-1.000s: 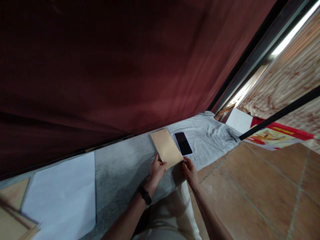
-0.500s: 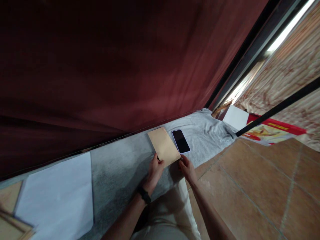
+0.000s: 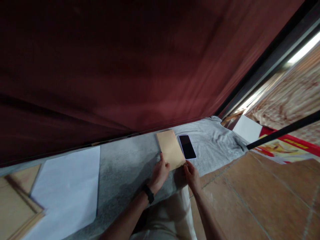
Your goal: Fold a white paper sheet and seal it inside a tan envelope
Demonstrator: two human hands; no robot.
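A tan kraft-paper rectangle (image 3: 170, 148) lies in front of me on a grey cloth (image 3: 120, 163); whether it is a folded sheet or an envelope I cannot make out. My left hand (image 3: 159, 171), with a black watch on its wrist, grips its near left edge, the thumb on top. At the near right corner, the fingers of my right hand (image 3: 192, 175) pinch the paper. Just right of the paper, a smartphone (image 3: 187, 146) with a dark screen and a pale case rests on the cloth.
Large white paper (image 3: 68, 190) lies at the left, beside a stack of tan paper (image 3: 17, 203). A dark red curtain (image 3: 150, 83) hangs behind the cloth. On the right are a black bar (image 3: 287, 131), a red printed box (image 3: 282, 146) and floor tiles (image 3: 250, 186).
The camera view has turned a little to the left, so everything sits further right in the picture. Both hands still hold the paper, the left one slightly further up its edge.
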